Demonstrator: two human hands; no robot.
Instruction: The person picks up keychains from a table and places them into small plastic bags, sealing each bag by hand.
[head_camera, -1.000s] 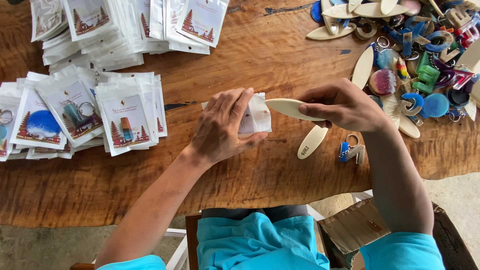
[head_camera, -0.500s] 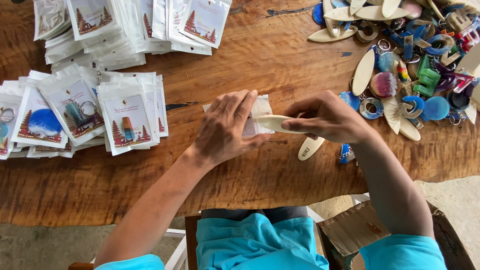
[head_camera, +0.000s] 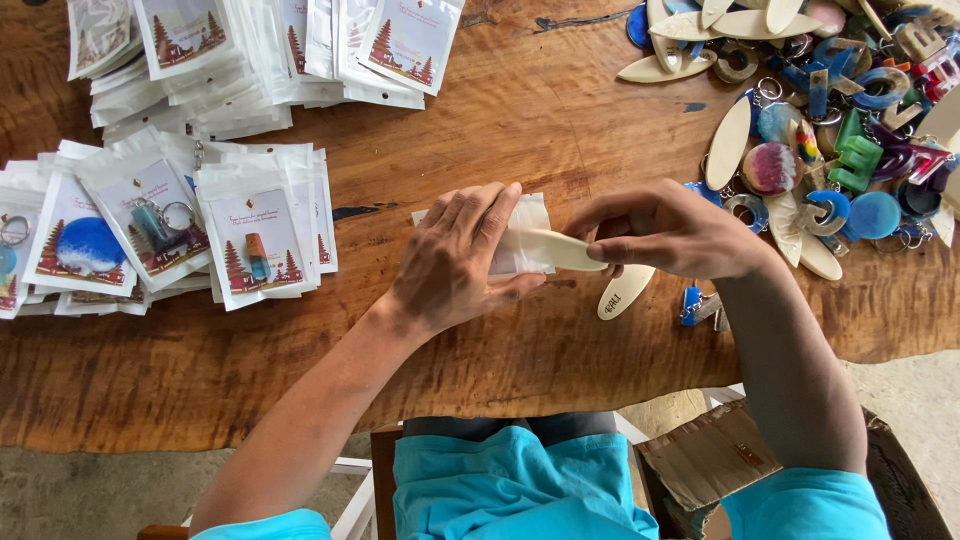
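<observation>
My left hand (head_camera: 455, 262) holds a small clear plastic pouch (head_camera: 527, 222) with a white card inside, just above the wooden table (head_camera: 500, 110). My right hand (head_camera: 680, 232) pinches a cream surfboard-shaped keychain (head_camera: 555, 250) whose tip sits inside the pouch mouth. Another cream surfboard piece (head_camera: 624, 292) lies on the table just below my right hand, next to a small blue keychain (head_camera: 691, 306).
Stacks of filled pouches (head_camera: 180, 235) lie at the left, more stacks (head_camera: 300, 50) at the back. A heap of colourful keychains and surfboard pieces (head_camera: 830, 110) fills the right back. A cardboard box (head_camera: 710, 462) sits below the table edge by my knees.
My right hand has moved the cream surfboard piece leftward, from beside the pouch into its opening. My left hand stayed on the pouch.
</observation>
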